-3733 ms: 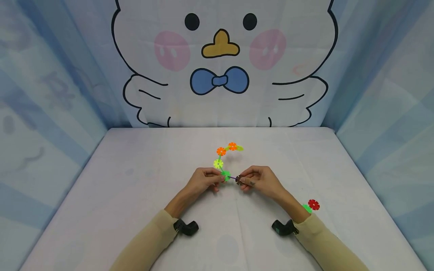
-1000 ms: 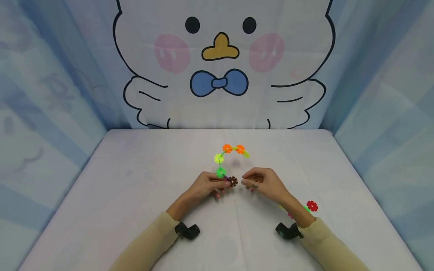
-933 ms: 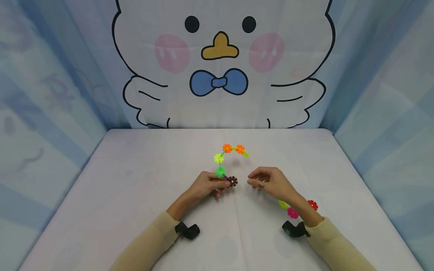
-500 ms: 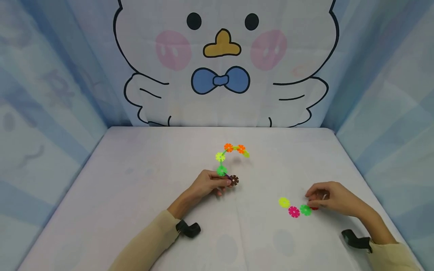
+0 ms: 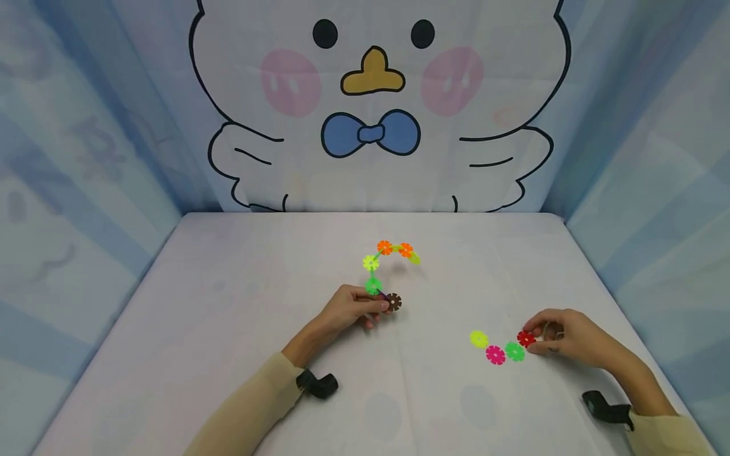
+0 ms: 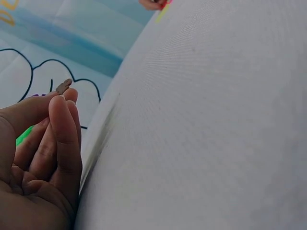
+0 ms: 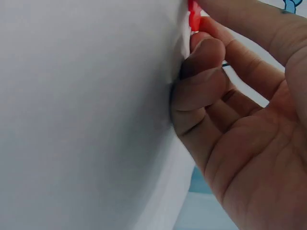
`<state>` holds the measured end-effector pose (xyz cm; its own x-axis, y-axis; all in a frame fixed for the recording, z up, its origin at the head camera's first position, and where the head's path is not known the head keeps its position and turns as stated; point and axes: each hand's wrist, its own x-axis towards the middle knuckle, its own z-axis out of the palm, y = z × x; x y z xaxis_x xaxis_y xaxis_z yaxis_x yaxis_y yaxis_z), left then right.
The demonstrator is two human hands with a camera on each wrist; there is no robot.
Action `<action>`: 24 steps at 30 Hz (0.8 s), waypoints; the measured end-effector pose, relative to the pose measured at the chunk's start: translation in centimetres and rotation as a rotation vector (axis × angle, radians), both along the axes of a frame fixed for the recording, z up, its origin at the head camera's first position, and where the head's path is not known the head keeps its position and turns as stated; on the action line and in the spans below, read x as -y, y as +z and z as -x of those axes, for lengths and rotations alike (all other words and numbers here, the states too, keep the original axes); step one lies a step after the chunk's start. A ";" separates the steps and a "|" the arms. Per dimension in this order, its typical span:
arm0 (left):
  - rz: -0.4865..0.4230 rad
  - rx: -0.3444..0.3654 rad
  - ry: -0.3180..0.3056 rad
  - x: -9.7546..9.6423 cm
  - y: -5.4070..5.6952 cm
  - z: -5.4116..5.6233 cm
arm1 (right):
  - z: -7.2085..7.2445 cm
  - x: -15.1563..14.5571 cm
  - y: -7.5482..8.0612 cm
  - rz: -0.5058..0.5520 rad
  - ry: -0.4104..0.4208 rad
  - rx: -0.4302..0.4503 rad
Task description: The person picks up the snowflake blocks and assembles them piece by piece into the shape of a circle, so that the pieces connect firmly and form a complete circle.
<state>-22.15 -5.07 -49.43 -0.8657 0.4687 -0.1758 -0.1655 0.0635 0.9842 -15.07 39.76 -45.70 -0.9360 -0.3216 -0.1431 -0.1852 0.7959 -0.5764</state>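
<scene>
My left hand (image 5: 349, 310) pinches the brown snowflake disc (image 5: 395, 302) at the near end of a curved chain of linked plastic discs. From there the chain runs through a purple piece, a green disc (image 5: 373, 286), a yellow disc (image 5: 371, 262) and orange discs (image 5: 384, 247) to a yellow-green end piece. At the right, my right hand (image 5: 578, 337) has thumb and index finger on opposite edges of a red snowflake disc (image 5: 526, 339), pinching it close to the table. In the right wrist view, the red disc (image 7: 194, 17) shows between thumb and fingers.
Beside the red disc lie a loose green disc (image 5: 515, 351), a pink disc (image 5: 495, 355) and a yellow disc (image 5: 479, 339). A white cloth (image 5: 256, 266) covers the table. Printed curtains (image 5: 371, 183) stand behind it and along both sides.
My right hand has left the brown disc, moved right and toward me, and taken the red disc between its fingertips. The left hand shifted its grip onto the brown disc, then stayed put.
</scene>
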 end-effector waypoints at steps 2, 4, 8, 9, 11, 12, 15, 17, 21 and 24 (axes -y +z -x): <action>-0.003 0.002 0.004 0.0 0.0 0.0 | 0.2 0.2 0.2 0.002 0.012 0.007; -0.007 0.004 0.006 0.1 0.0 0.0 | 0.4 0.4 0.5 0.013 0.023 0.024; -0.016 0.004 0.008 0.2 0.1 -0.1 | 0.9 1.2 1.2 0.058 0.039 0.050; -0.018 0.002 0.008 0.2 0.1 -0.1 | 1.2 1.6 1.4 0.079 0.041 0.056; -0.021 0.000 0.009 0.2 0.1 -0.1 | 1.7 2.5 1.6 0.123 0.035 0.068; -0.024 0.000 0.009 0.2 0.1 0.0 | 2.0 3.2 1.7 0.142 0.033 0.067; -0.032 0.003 0.013 0.2 0.0 0.0 | 3.0 5.6 1.7 0.198 0.030 0.072; -0.041 0.008 0.017 0.3 0.0 0.0 | 3.8 7.6 1.5 0.226 0.040 0.070; -0.050 0.014 0.020 0.3 0.1 0.0 | 5.3 11.9 1.0 0.294 0.061 0.069; -0.050 0.021 0.022 0.3 0.1 0.1 | 6.2 14.8 0.7 0.328 0.088 0.038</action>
<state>-22.23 -5.39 -49.35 -0.8722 0.4584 -0.1709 -0.1870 0.0104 0.9823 -21.28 24.99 -45.03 -0.8985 -0.4359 -0.0525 -0.2190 0.5486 -0.8069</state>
